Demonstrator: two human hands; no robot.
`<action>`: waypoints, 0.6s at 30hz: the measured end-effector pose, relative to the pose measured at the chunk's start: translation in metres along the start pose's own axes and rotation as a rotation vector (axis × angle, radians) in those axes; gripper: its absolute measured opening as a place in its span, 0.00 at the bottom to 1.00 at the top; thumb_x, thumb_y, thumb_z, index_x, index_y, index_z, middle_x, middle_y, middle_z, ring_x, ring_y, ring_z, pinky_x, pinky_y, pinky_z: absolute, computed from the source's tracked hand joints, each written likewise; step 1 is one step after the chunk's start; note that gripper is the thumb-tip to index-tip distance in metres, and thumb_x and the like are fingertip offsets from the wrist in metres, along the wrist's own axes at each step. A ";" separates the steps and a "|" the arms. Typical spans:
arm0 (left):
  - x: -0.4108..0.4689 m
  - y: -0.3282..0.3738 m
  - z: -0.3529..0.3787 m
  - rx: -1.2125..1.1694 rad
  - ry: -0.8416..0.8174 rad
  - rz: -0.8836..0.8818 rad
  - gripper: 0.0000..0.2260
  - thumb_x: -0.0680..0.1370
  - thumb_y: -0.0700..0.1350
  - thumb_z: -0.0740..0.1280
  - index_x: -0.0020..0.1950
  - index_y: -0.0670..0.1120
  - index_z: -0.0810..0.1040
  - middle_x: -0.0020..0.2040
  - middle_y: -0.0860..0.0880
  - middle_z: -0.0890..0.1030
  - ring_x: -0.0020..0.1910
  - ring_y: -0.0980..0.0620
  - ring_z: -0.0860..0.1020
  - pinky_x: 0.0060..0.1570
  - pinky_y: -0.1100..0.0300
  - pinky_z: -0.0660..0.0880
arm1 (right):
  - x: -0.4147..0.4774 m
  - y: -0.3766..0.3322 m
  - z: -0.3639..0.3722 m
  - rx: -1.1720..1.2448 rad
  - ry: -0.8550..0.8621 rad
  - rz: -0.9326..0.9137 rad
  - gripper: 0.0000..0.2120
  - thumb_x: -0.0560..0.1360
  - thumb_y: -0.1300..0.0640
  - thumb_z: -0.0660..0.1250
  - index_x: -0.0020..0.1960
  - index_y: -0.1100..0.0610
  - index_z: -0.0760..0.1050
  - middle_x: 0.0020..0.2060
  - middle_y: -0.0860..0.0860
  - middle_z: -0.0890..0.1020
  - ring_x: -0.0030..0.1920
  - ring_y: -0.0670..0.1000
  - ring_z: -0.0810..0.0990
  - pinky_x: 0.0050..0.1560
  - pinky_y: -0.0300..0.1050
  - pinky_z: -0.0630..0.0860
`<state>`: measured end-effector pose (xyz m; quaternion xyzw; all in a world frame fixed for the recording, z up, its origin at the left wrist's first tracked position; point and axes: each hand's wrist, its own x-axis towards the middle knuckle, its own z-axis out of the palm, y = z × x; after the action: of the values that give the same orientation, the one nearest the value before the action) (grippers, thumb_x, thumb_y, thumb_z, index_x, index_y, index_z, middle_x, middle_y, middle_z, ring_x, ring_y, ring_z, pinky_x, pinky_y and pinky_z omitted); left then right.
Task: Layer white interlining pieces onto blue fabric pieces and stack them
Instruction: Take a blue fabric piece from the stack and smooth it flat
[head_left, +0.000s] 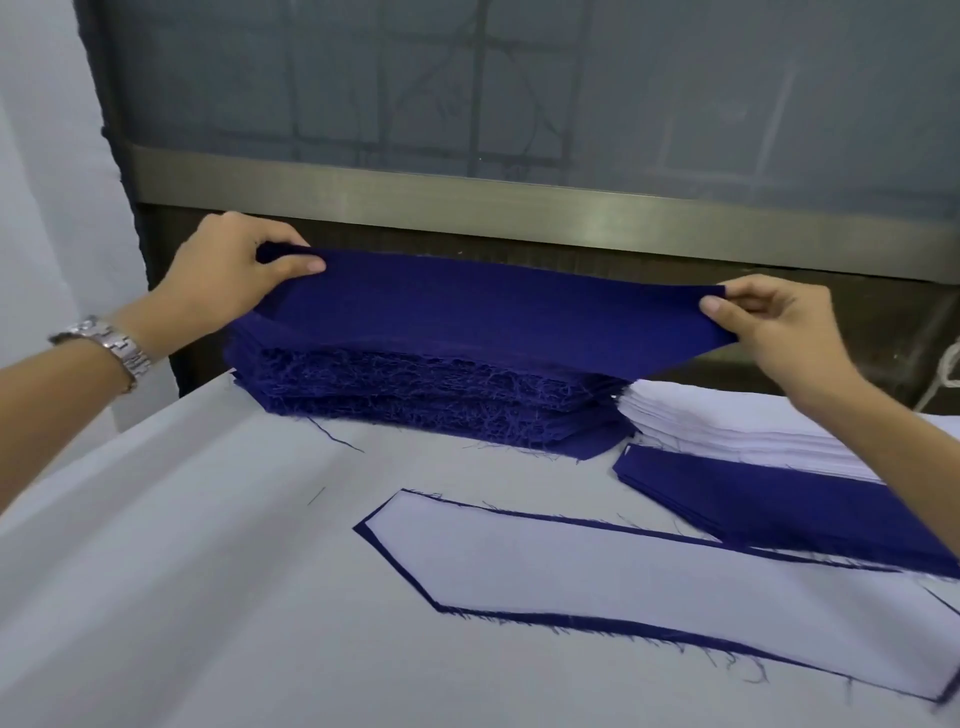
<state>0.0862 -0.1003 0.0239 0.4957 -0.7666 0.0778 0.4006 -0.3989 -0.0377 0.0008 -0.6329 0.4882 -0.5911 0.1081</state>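
Resting on white cloth (182, 571), blue stack (415, 395), screened window (519, 78) behind

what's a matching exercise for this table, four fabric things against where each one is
1. lifted blue piece
2. blue stack
3. white stack
4. layered piece

a. flat, at the front
b. pinched by left hand and right hand
c. under the lifted blue piece
d. right of the blue stack

Pairs: 1-b, 2-c, 3-d, 4-a
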 end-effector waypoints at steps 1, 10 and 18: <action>-0.003 0.006 0.002 -0.053 -0.009 0.006 0.11 0.78 0.50 0.69 0.56 0.47 0.83 0.50 0.48 0.83 0.51 0.47 0.79 0.49 0.47 0.78 | -0.002 0.000 -0.012 -0.008 -0.023 0.052 0.04 0.77 0.59 0.71 0.47 0.50 0.80 0.40 0.47 0.85 0.39 0.39 0.83 0.38 0.29 0.78; -0.037 0.061 0.029 -0.364 -0.114 -0.041 0.10 0.73 0.57 0.67 0.49 0.55 0.82 0.38 0.58 0.83 0.39 0.61 0.82 0.36 0.68 0.75 | -0.037 0.018 -0.120 -0.043 -0.185 0.361 0.06 0.63 0.53 0.77 0.39 0.49 0.85 0.31 0.53 0.84 0.25 0.46 0.78 0.27 0.35 0.77; -0.073 0.080 0.058 -0.484 -0.468 -0.194 0.16 0.66 0.61 0.69 0.46 0.53 0.84 0.37 0.53 0.86 0.35 0.54 0.85 0.34 0.62 0.80 | -0.065 0.084 -0.199 -0.222 -0.539 0.652 0.23 0.61 0.48 0.85 0.48 0.61 0.83 0.34 0.63 0.80 0.28 0.53 0.76 0.28 0.39 0.74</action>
<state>0.0036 -0.0394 -0.0430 0.4613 -0.7833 -0.2604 0.3252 -0.5988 0.0567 -0.0458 -0.5850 0.6774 -0.2839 0.3440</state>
